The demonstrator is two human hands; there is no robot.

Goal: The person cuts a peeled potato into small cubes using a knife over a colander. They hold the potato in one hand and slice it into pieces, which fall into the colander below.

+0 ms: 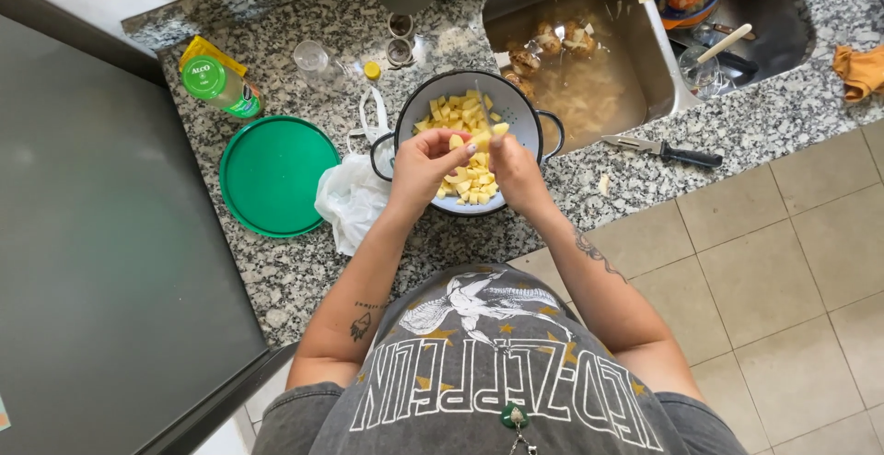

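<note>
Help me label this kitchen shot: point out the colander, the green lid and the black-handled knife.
colander (529,105): head view, bare inner wall.
green lid (279,175): head view, centre of disc.
black-handled knife (691,155): head view, handle.

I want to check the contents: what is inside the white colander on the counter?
The white colander holds yellow potato pieces. The left hand and right hand cover its middle, hiding whatever lies beneath them.

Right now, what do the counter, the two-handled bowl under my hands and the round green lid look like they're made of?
Counter: speckled grey stone, likely polished granite. Two-handled bowl: seems enamelled metal, white inside with a dark rim and glossy finish. Round green lid: probably plastic, uniform matte green with a moulded rim.
</note>
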